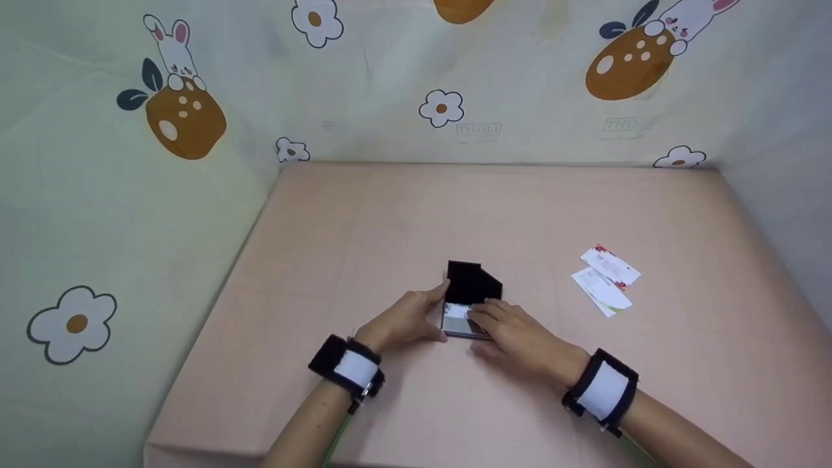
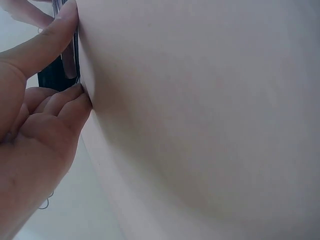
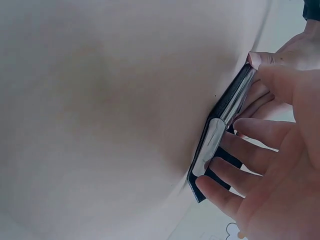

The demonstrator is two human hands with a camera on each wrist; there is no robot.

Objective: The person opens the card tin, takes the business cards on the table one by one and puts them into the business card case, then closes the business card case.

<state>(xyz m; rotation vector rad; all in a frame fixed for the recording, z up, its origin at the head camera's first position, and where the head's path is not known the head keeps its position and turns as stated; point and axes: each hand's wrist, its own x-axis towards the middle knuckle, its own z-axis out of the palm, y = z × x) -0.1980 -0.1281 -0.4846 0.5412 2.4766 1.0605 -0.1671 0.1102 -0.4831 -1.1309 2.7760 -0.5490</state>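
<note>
A small black card case [image 1: 472,283] lies open on the pink table [image 1: 455,214], its lid raised and a pale card showing in its silver-edged base. My left hand [image 1: 416,317] holds the case's left side, with the thumb [image 2: 60,27] on its edge and the fingers curled against the table. My right hand [image 1: 504,328] holds the right side of the case. In the right wrist view its thumb and spread fingers [image 3: 250,155] hold the case [image 3: 220,130] by its metal rim. In the left wrist view only a dark sliver of the case [image 2: 52,80] shows.
Two white printed cards [image 1: 606,281] lie overlapping on the table to the right of the hands. A cloth backdrop with rabbits and flowers [image 1: 416,78] closes off the back and left. The near table edge [image 1: 195,448] is at the bottom left.
</note>
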